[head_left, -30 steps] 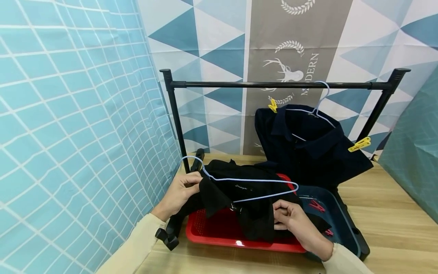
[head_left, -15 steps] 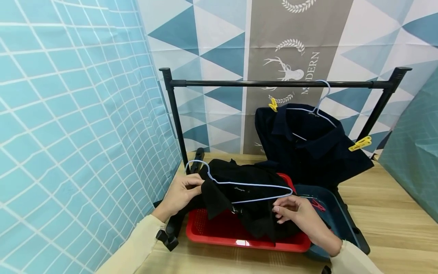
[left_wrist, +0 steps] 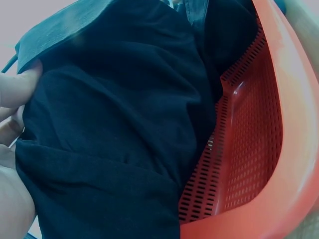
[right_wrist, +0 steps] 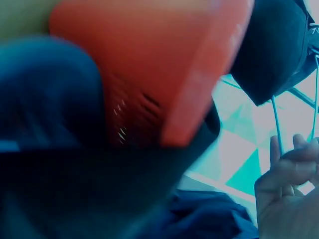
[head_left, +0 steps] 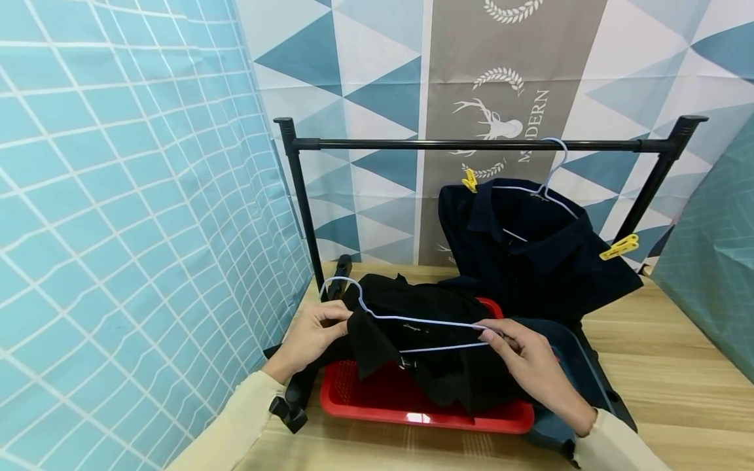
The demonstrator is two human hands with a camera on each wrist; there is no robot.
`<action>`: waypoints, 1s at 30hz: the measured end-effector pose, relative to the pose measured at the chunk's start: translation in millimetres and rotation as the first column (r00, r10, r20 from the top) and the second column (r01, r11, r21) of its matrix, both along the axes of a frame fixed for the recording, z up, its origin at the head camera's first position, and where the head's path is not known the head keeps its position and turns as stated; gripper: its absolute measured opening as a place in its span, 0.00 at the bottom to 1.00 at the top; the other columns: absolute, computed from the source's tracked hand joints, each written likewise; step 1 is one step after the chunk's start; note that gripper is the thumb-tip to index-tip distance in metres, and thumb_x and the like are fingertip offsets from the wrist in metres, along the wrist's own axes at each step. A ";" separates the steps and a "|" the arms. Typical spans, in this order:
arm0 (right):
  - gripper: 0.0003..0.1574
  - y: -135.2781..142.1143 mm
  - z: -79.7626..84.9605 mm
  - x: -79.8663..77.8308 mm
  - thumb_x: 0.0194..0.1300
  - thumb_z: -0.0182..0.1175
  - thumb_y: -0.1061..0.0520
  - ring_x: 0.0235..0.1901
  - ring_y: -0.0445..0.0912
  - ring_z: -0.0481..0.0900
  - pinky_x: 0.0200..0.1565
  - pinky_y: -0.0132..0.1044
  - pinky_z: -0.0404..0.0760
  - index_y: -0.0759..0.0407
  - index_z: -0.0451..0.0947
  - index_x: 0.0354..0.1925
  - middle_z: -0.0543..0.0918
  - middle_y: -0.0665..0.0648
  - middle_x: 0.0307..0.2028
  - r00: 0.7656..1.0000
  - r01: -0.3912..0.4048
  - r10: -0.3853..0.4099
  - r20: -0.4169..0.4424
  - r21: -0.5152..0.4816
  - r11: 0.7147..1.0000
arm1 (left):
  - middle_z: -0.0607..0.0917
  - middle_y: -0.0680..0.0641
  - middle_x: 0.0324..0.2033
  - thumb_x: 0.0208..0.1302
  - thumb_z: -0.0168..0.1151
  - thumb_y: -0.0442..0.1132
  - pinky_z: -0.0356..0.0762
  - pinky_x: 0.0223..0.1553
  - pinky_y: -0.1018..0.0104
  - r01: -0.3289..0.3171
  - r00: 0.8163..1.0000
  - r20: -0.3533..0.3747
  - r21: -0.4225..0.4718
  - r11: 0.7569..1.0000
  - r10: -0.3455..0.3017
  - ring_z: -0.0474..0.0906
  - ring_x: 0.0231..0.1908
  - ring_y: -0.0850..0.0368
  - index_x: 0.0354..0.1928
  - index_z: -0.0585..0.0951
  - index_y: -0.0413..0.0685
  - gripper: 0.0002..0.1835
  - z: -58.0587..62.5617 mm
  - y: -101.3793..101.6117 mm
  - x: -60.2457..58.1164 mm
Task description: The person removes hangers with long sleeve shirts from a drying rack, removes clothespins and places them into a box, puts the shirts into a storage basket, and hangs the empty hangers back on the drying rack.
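In the head view a black collared shirt (head_left: 436,373) lies bunched over a red basket (head_left: 412,417). A light-blue wire hanger (head_left: 424,320) is at its neck, the left part hidden under the cloth and the hook toward the upper left. My left hand (head_left: 312,337) pinches the shirt beside the collar, just below the hook. With thumb and fingers my right hand (head_left: 527,360) pinches the hanger's right end, covering its corner. The left wrist view shows my left thumb (left_wrist: 27,82) on the dark cloth. In the right wrist view the hanger wires run to my right fingers (right_wrist: 294,164).
A black rack (head_left: 412,145) stands behind, with a navy shirt (head_left: 542,261) on another hanger. Yellow clothespins (head_left: 620,248) grip that shirt's shoulders. Partly beneath my right forearm sits a dark blue tub (head_left: 568,340). A grid-patterned curtain (head_left: 118,229) borders the left side.
My right hand has left the shirt's front edge, moved up and right, and taken hold of the hanger's right end. The hanger has shifted slightly down. My left hand keeps its pinch.
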State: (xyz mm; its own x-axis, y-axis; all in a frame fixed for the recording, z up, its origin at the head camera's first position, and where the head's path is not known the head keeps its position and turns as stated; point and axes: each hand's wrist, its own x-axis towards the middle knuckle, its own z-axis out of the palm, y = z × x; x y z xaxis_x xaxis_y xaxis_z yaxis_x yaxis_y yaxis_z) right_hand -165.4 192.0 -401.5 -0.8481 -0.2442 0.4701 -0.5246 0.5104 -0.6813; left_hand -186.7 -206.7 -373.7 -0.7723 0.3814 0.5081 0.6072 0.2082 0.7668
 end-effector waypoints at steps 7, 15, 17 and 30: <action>0.15 -4.4 8.8 -0.7 0.65 0.70 0.66 0.23 0.33 0.65 0.24 0.27 0.66 0.48 0.89 0.45 0.76 0.38 0.33 0.946 0.035 0.023 -0.323 0.174 0.984 | 0.84 0.49 0.30 0.68 0.66 0.28 0.71 0.29 0.66 0.025 1.000 0.001 -0.012 1.000 -0.025 0.73 0.31 0.56 0.43 0.91 0.43 0.08 -0.2 0.0 1.1; 0.16 -8.0 8.8 -2.1 0.60 0.72 0.68 0.24 0.32 0.65 0.28 0.19 0.64 0.52 0.88 0.44 0.74 0.38 0.30 0.907 -0.010 0.098 -0.410 0.213 0.977 | 0.84 0.49 0.30 0.68 0.66 0.29 0.70 0.30 0.66 0.033 0.999 0.013 -0.025 0.999 -0.032 0.73 0.31 0.56 0.42 0.92 0.46 0.08 0.4 3.0 2.4; 0.17 -7.7 7.7 -2.8 0.60 0.72 0.70 0.24 0.32 0.65 0.28 0.20 0.65 0.53 0.88 0.44 0.76 0.40 0.29 0.903 -0.021 0.110 -0.414 0.212 0.977 | 0.84 0.49 0.30 0.68 0.66 0.28 0.70 0.29 0.67 0.041 0.999 0.009 -0.026 0.999 -0.040 0.73 0.30 0.56 0.42 0.92 0.45 0.08 0.5 3.7 2.8; 0.19 4.4 4.0 -4.5 0.58 0.71 0.73 0.25 0.33 0.70 0.30 0.21 0.67 0.53 0.88 0.43 0.84 0.43 0.33 0.895 -0.003 0.084 -0.437 0.182 0.983 | 0.86 0.48 0.31 0.67 0.67 0.27 0.73 0.32 0.69 0.038 0.999 0.006 -0.031 0.999 -0.038 0.76 0.32 0.57 0.42 0.92 0.43 0.08 -1.3 2.3 5.4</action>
State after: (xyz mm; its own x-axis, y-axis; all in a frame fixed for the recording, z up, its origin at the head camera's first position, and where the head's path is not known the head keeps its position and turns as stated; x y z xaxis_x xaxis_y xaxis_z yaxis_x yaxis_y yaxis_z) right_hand -169.9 196.4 -397.4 -0.5495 -0.3872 0.7403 -0.7746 0.5682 -0.2777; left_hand -181.2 -204.4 -375.1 -0.7595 0.4262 0.4915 0.6113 0.2089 0.7633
